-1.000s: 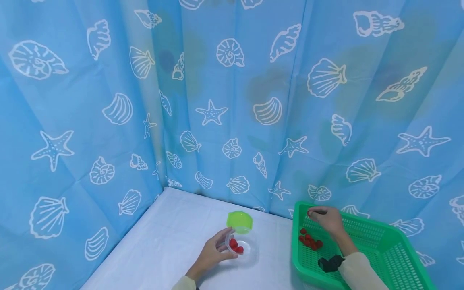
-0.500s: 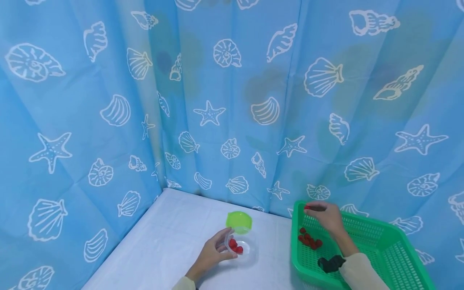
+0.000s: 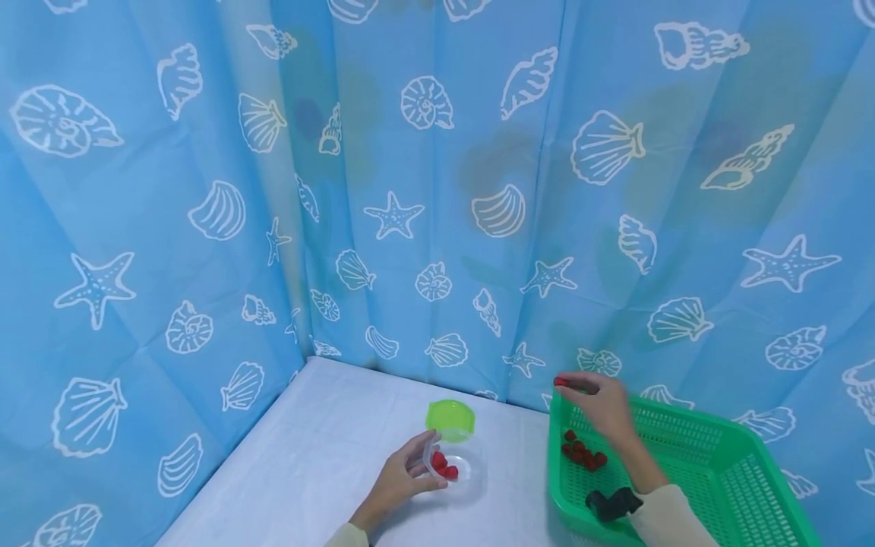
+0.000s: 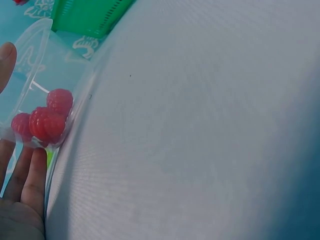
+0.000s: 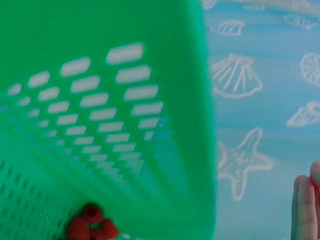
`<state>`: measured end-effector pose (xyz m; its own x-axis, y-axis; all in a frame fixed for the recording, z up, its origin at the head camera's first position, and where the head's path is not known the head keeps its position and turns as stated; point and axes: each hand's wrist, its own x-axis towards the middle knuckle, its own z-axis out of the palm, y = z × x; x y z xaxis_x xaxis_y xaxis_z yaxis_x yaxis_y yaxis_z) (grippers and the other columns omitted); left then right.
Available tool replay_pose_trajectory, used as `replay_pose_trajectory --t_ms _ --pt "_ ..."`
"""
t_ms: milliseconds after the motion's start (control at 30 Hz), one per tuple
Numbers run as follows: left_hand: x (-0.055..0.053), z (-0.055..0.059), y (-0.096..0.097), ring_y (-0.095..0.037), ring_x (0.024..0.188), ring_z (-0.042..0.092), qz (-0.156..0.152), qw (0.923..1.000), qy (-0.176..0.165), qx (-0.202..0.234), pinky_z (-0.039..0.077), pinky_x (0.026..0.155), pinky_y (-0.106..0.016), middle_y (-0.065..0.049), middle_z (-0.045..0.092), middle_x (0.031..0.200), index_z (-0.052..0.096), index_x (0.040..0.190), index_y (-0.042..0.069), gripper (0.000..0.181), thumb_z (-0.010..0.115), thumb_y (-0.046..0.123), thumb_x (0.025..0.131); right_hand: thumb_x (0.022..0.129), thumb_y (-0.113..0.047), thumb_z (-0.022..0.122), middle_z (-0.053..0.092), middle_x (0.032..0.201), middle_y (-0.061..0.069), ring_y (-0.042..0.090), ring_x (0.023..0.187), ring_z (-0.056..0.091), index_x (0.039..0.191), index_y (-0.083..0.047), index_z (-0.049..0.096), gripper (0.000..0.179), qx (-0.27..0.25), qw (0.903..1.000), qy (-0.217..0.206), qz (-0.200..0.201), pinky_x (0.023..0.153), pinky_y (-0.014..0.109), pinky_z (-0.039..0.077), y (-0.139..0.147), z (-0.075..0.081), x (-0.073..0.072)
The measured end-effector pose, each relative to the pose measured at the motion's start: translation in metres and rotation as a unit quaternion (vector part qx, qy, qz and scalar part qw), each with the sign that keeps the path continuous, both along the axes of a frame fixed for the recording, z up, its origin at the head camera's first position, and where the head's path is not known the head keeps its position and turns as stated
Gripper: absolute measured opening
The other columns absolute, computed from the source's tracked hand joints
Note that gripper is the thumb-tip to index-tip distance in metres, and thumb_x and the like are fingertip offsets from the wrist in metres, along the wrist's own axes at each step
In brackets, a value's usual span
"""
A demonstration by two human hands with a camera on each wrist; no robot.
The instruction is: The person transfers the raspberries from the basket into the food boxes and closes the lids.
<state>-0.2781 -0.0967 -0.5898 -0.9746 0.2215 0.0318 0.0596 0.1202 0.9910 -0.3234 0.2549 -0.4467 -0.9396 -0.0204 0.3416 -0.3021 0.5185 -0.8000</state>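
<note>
My left hand [image 3: 402, 472] grips a clear plastic container [image 3: 472, 486], thumb on the near side and fingers on the far side. Several red raspberries [image 4: 47, 124] lie together inside it, seen through the wall in the left wrist view. Over the left back corner of a green basket [image 3: 557, 486], my right hand [image 3: 604, 406] pinches one raspberry [image 3: 560, 381] between thumb and fingertips. Below that hand, more raspberries [image 3: 589, 459] are clustered on the basket floor. Only the fingers [image 5: 305, 205] of the right hand show at the edge of the right wrist view.
A bright green lid [image 3: 451, 415] lies on the white tabletop [image 3: 328, 448] just behind the container. The basket's perforated wall [image 5: 110, 100] stands high in the right wrist view. A blue curtain [image 3: 383, 304] with white seashell prints encloses the back and left.
My right hand has risen and moved left with the raspberry, from inside the basket to above its corner rim. The left hand and container have stayed in place.
</note>
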Motion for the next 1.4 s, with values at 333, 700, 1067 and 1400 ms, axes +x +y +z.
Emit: replay_pose_trajectory --t_ms 333,700,1067,1400 --pt "0.001 -0.001 -0.001 -0.027 0.131 0.048 0.002 1.0 0.003 -0.004 0.045 0.102 -0.04 -0.003 0.05 0.144 0.045 0.146 0.022 0.085 0.086 0.033 0.073 0.087 -0.024 0.075 0.073 0.103 0.004 0.019 0.101 0.065 0.11 -0.01 0.073 0.027 -0.035 0.999 0.012 0.026 0.074 0.025 0.057 -0.045 0.001 0.01" --pt "0.0 -0.004 -0.002 -0.026 0.131 0.048 -0.007 0.9999 0.005 0.009 0.044 0.103 -0.041 -0.002 0.05 0.144 0.045 0.146 0.022 0.084 0.086 0.031 0.074 0.081 -0.009 0.08 0.071 0.1 0.007 0.021 0.093 0.07 0.103 -0.005 0.074 0.023 -0.082 0.9947 0.036 0.049 0.078 0.028 0.058 -0.091 -0.02 0.02" --pt "-0.001 -0.003 0.001 -0.029 0.134 0.045 0.009 0.9999 -0.001 -0.01 0.046 0.101 -0.043 -0.002 0.049 0.145 0.046 0.145 0.026 0.083 0.086 0.039 0.072 0.08 -0.007 0.08 0.069 0.1 0.0 0.019 0.095 0.069 0.102 -0.012 0.075 0.023 -0.05 0.9984 -0.014 0.02 0.078 0.029 0.058 -0.13 -0.044 0.035" --pt "0.0 -0.003 -0.001 -0.027 0.134 0.045 -0.003 0.9999 0.009 -0.006 0.046 0.101 -0.042 0.0 0.049 0.145 0.043 0.148 0.021 0.085 0.084 0.037 0.075 0.078 -0.003 0.081 0.068 0.092 -0.004 0.014 0.09 0.069 0.097 -0.017 0.074 0.024 -0.017 0.9986 -0.026 0.044 0.074 0.024 0.058 -0.149 -0.071 0.034"
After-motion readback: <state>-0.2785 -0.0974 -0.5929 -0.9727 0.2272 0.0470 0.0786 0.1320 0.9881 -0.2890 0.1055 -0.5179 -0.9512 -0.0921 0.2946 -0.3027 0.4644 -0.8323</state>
